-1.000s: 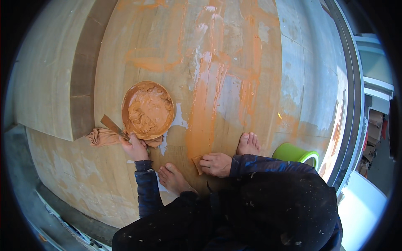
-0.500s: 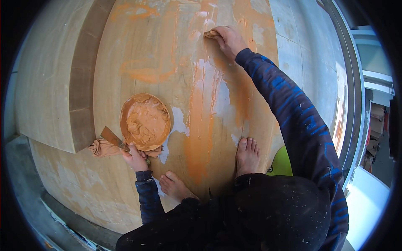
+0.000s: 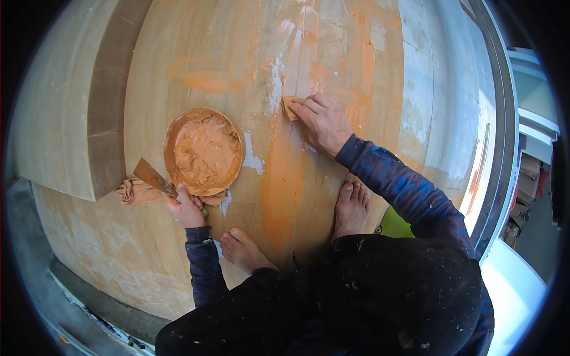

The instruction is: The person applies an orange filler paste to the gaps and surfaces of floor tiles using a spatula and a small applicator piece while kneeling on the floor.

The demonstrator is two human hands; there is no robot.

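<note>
My right hand [image 3: 325, 123] is closed on a small flat spreader [image 3: 289, 109], tan and smeared with paste, its edge on the floor. Beneath it a streak of wet orange paste [image 3: 282, 172] runs along the wood-look floor [image 3: 237, 95]. At the lower left, my left hand [image 3: 187, 209] grips a putty knife [image 3: 149, 174], its wide blade tilted up to the left and coated with paste. Right beside that hand stands a round bowl [image 3: 171, 145] of thick orange paste [image 3: 205, 149]. A crumpled pinkish cloth [image 3: 138, 193] lies under the knife and partly behind the bowl.
My bare feet [image 3: 351, 207] are on the floor close to the paste streak. A raised block [image 3: 107, 107] borders the left side. Near my right foot sits a bright green object [image 3: 395, 224], half hidden. A frame and ledge [image 3: 499, 118] run along the right.
My right hand has drawn the spreader back toward me, down along the streak. My left hand keeps the putty knife beside the bowl. The whole view has shifted a little.
</note>
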